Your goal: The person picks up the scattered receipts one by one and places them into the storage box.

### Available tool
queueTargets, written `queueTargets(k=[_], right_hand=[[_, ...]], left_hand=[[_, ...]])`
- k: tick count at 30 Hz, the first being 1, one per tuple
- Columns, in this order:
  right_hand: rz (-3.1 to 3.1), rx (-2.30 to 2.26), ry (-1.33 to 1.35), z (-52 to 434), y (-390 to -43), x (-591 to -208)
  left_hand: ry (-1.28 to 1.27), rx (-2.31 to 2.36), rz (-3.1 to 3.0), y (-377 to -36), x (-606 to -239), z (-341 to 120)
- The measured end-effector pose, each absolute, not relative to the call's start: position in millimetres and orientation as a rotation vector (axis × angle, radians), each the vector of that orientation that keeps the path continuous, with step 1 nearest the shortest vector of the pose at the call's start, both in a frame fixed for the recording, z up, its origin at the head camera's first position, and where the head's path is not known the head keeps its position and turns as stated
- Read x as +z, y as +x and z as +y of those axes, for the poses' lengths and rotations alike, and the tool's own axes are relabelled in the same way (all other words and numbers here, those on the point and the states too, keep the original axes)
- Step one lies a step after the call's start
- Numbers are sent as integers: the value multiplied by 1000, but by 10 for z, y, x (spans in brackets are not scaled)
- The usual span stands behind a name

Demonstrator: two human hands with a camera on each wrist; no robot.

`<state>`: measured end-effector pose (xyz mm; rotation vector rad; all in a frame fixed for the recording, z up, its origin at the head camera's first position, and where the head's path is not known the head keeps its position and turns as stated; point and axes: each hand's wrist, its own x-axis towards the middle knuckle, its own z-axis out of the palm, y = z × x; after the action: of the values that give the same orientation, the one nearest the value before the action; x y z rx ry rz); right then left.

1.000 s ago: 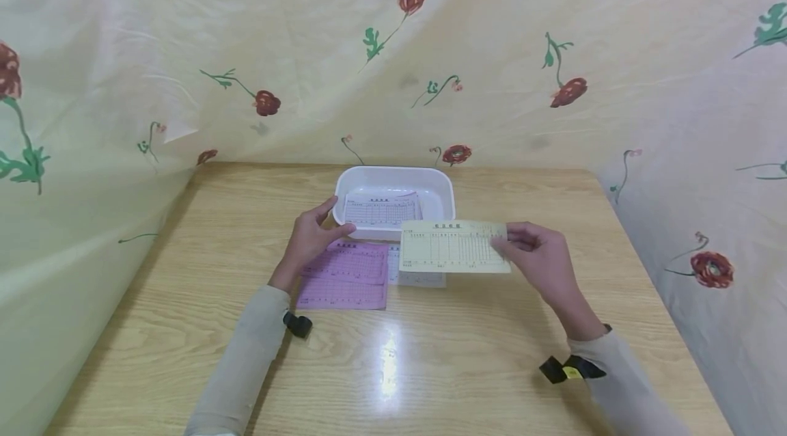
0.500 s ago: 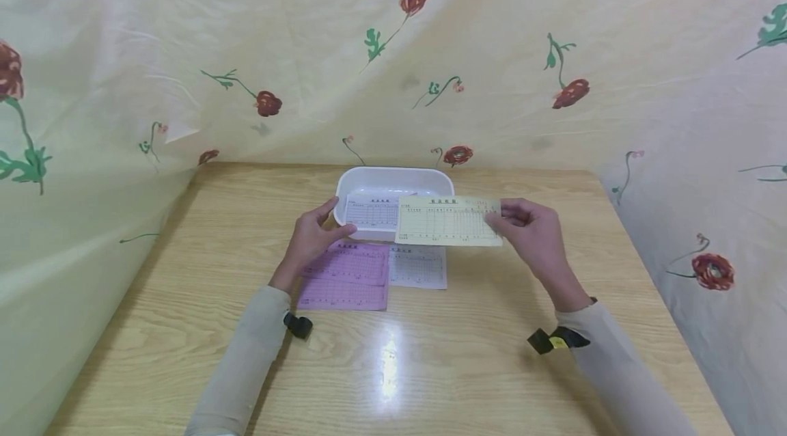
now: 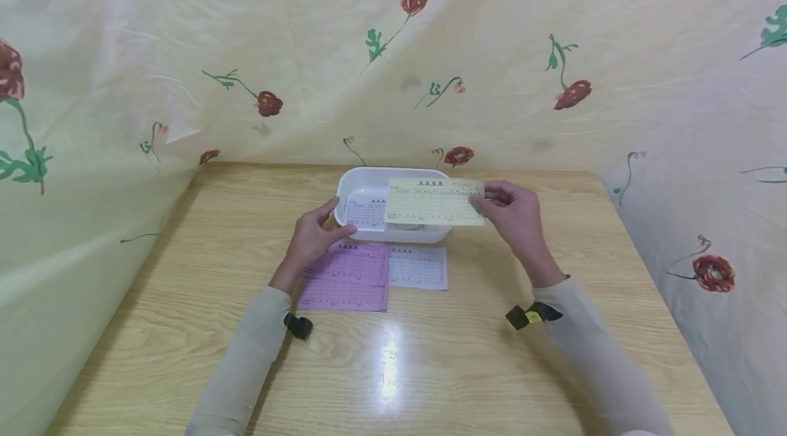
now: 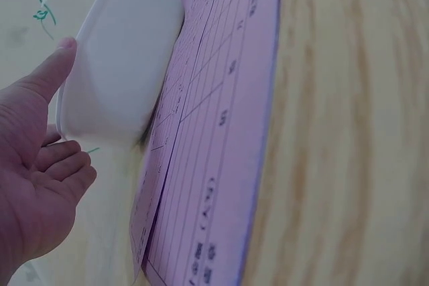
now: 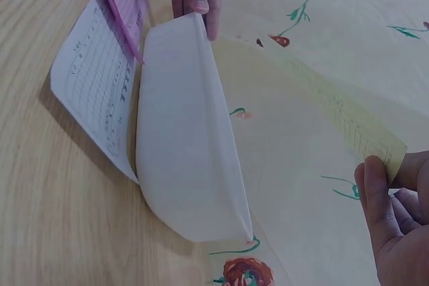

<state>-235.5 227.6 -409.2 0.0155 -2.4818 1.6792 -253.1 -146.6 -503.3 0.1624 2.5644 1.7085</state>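
A pale yellow printed form slip (image 3: 433, 203) is pinched at its right end between my right thumb and fingers. My right hand (image 3: 515, 217) holds it over the right part of a white plastic tub (image 3: 402, 236), hiding much of the inside. Inside the tub at the left lies a white form slip (image 3: 366, 214). At the tub's left end, my left hand (image 3: 309, 239) holds the rim, thumb on the near side and fingers round the corner. The right wrist view shows the yellow slip (image 5: 348, 115) raised above the rim, clear of the tub wall (image 5: 177, 125).
In front of the tub, overlapping purple form slips (image 3: 344, 296) lie on the wooden table (image 3: 492, 368). A white form slip (image 3: 424, 268) lies beside them, partly under the purple paper. Behind the table hangs a flowered cloth (image 3: 320, 46).
My right hand has carried the yellow slip away from me and leftward, from over the white slip on the table to over the tub. The left hand stays at the rim.
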Motion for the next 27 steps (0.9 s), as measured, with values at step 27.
queueTargets(k=[27], right_hand=[[-2691,1560,-15,1657,-3060,-4382]], left_hand=[[154,1712,2560,-2533,-5039,-1473]])
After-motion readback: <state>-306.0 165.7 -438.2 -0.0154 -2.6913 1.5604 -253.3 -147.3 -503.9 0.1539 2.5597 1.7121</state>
